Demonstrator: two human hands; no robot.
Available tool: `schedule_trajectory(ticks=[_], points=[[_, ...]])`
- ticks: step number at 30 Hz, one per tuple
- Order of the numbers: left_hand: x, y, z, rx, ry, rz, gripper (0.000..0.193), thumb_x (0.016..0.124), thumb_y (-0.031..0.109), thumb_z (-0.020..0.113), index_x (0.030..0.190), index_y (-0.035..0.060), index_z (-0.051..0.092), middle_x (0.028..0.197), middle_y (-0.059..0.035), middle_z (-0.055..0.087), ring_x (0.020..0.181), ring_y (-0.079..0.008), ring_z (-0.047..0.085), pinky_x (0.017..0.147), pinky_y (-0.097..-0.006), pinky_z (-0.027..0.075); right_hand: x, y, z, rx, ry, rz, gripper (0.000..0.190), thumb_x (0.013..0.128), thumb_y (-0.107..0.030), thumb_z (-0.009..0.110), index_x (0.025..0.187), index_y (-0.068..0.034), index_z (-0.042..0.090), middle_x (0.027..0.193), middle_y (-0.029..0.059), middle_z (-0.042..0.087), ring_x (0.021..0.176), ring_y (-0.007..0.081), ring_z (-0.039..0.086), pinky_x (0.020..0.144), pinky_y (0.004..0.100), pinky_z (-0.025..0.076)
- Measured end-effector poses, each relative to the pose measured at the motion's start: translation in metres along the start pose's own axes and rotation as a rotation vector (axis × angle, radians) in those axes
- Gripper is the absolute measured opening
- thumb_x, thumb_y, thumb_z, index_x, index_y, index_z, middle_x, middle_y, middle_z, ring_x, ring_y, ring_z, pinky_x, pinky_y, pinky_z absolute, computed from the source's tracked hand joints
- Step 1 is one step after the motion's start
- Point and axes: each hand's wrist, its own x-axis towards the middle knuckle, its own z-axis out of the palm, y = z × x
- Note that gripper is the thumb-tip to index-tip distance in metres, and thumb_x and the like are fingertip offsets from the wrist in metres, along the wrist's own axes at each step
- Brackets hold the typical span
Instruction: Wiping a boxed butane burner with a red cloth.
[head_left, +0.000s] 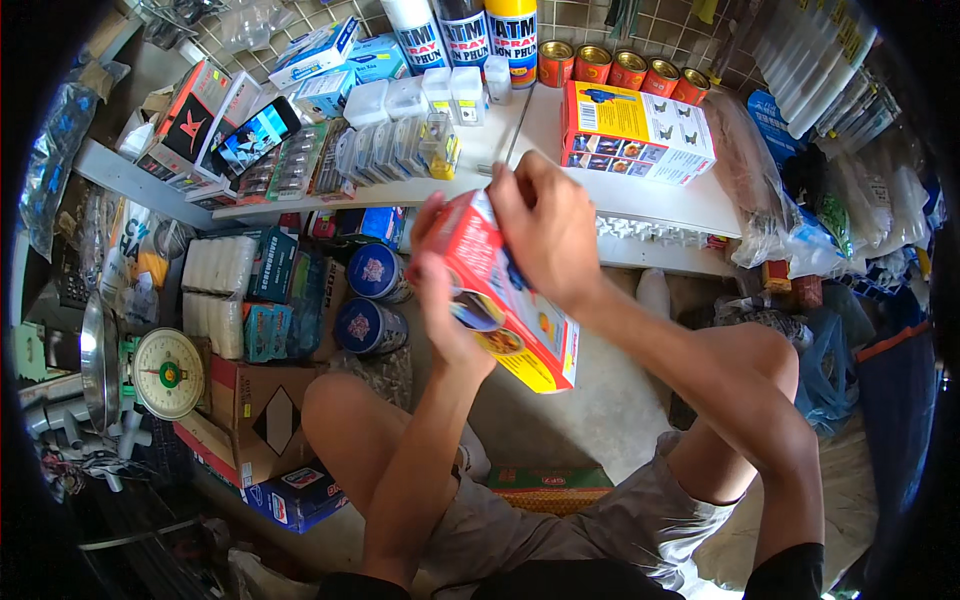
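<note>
My left hand (450, 315) grips the side of a red, yellow and white printed cardboard box (517, 322), held tilted above my lap in front of the shelf. Over the box's upper end, my right hand (544, 225) bends its fingers at the edge; whether the end flap is raised cannot be told. A similar red and yellow box (637, 135) lies on the white shelf (540, 187) beyond, to the right of my hands. Small clear plastic cases (390, 150) stand on the shelf to the left of them.
Spray cans (465, 37) and small red tins (607, 71) line the shelf's back. A smartphone (259, 135) leans at the left. Below are blue-lidded tubs (375, 300), a dial scale (169, 375) and a brown carton (274, 420). Plastic bags hang at the right.
</note>
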Motion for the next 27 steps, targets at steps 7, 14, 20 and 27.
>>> schedule_trajectory(ticks=[7, 14, 20, 27], points=[[-0.002, 0.004, 0.014, -0.013, -0.016, -0.044, 0.081, 0.102, 0.067, 0.035, 0.155, 0.0066, 0.034, 0.149, -0.015, 0.049, 0.14, -0.0287, 0.046, 0.118, -0.0465, 0.034, 0.003, 0.0, -0.009, 0.109, -0.012, -0.116, 0.031, 0.1, -0.024, 0.059, 0.082, 0.001, 0.059, 0.077, 0.0236, 0.065, 0.07, 0.0445, 0.067, 0.066, 0.051, 0.054], [0.017, -0.012, -0.015, -0.241, 0.225, -0.13, 0.067, 0.101, 0.068, 0.041, 0.136, 0.0132, 0.054, 0.134, -0.0074, 0.057, 0.13, -0.0224, 0.052, 0.109, -0.042, 0.041, -0.028, -0.02, -0.002, 0.158, -0.093, -0.417, 0.031, 0.099, -0.028, 0.061, 0.081, -0.003, 0.06, 0.08, 0.0198, 0.066, 0.071, 0.0416, 0.067, 0.064, 0.0485, 0.055], [-0.004, -0.009, 0.024, -0.207, 0.117, -0.352, 0.07, 0.101, 0.071, 0.038, 0.14, 0.0144, 0.052, 0.13, -0.0049, 0.059, 0.118, -0.0225, 0.06, 0.101, -0.0421, 0.048, 0.021, -0.005, -0.013, 0.06, -0.058, -0.374, 0.033, 0.1, -0.021, 0.065, 0.076, 0.0, 0.059, 0.067, 0.0166, 0.061, 0.056, 0.0259, 0.063, 0.054, 0.0412, 0.048], [0.02, 0.006, -0.012, -0.143, -0.073, -0.444, 0.051, 0.108, 0.051, 0.041, 0.123, 0.0073, 0.061, 0.113, -0.0091, 0.067, 0.105, -0.0187, 0.068, 0.092, -0.0365, 0.055, -0.006, -0.003, -0.016, -0.043, -0.163, -0.854, 0.029, 0.094, -0.017, 0.071, 0.072, -0.004, 0.057, 0.07, 0.0114, 0.055, 0.059, 0.0297, 0.059, 0.053, 0.0407, 0.048]])
